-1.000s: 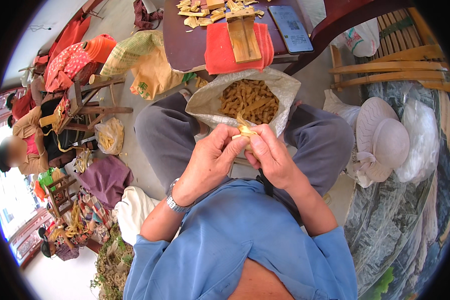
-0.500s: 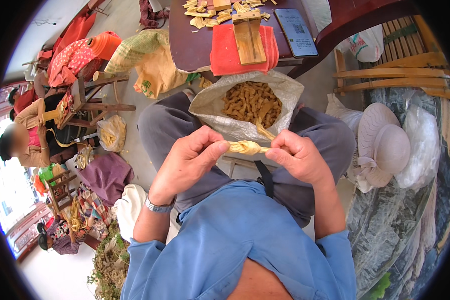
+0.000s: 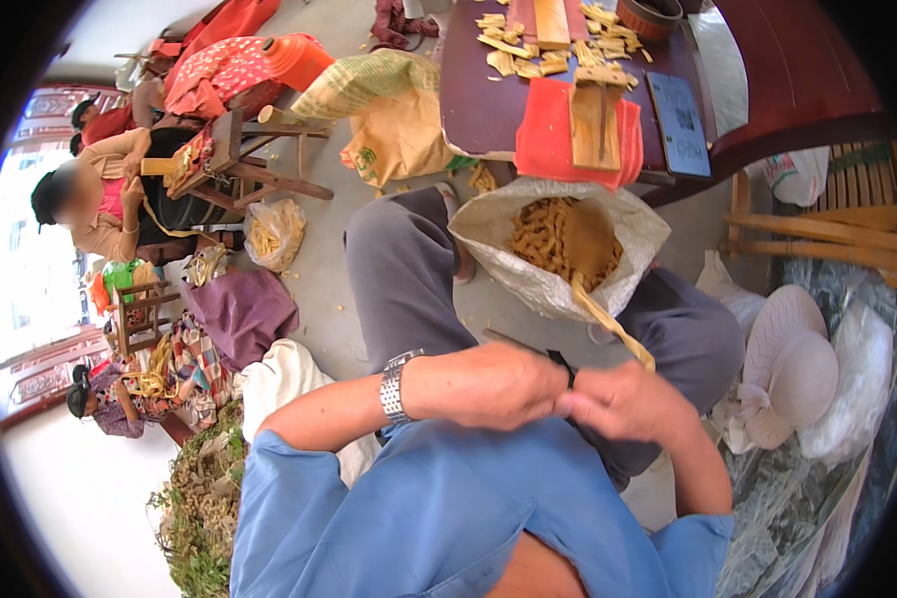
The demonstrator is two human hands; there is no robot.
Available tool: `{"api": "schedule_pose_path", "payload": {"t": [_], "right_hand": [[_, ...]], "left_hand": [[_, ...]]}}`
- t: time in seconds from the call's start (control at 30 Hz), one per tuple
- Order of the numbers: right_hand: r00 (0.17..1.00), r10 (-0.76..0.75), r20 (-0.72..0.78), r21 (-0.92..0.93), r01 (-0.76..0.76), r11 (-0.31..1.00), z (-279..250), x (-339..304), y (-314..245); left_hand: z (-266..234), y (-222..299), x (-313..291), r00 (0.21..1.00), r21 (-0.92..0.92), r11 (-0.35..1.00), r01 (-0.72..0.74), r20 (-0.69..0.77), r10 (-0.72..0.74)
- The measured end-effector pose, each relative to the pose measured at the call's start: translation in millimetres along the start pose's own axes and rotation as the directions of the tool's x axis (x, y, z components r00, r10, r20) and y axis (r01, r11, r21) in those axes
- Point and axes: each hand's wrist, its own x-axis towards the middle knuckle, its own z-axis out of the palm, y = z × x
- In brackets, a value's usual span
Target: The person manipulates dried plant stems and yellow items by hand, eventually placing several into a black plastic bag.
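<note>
A yellow strip (image 3: 609, 323) runs over the lip of the white woven sack (image 3: 528, 283), where yellow-brown twisted pieces (image 3: 540, 227) lie, down to your right hand (image 3: 630, 401). Your left hand (image 3: 496, 386), back uppermost, closes in beside it above your lap, wrists angled inward; fingers look curled, but you cannot tell what they grip.
</note>
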Motion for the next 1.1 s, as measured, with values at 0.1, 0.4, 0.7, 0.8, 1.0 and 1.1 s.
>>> {"api": "schedule_pose_path", "payload": {"t": [0.1, 0.4, 0.7, 0.8, 1.0, 1.1], "right_hand": [[0.981, -0.136, 0.140, -0.004, 0.138, 0.990, 8, -7, -19], [0.977, -0.173, -0.125, -0.371, 0.115, 0.921, -25, 14, -20], [0.689, -0.385, -0.614, -0.603, -0.095, 0.792, -116, 96, 40], [0.667, -0.385, -0.638, -0.643, -0.186, 0.743, -129, 122, 56], [0.681, -0.174, -0.712, -0.495, -0.310, 0.812, -111, 147, 75], [0.691, -0.072, -0.720, -0.452, -0.387, 0.804, -107, 145, 74]], "left_hand": [[0, -1, -19, 0.963, -0.064, 0.997, 0.032, 0.268, -0.014], [-53, -21, -11, 0.996, -0.009, 1.000, -0.019, -0.086, 0.018], [-122, -70, 95, 0.624, -0.005, 1.000, -0.019, -0.782, 0.008], [-133, -88, 116, 0.544, 0.079, 0.995, 0.059, -0.839, 0.034], [-126, -104, 138, 0.539, 0.139, 0.949, 0.282, -0.841, -0.038], [-123, -104, 139, 0.476, 0.209, 0.902, 0.377, -0.880, 0.005]]}}
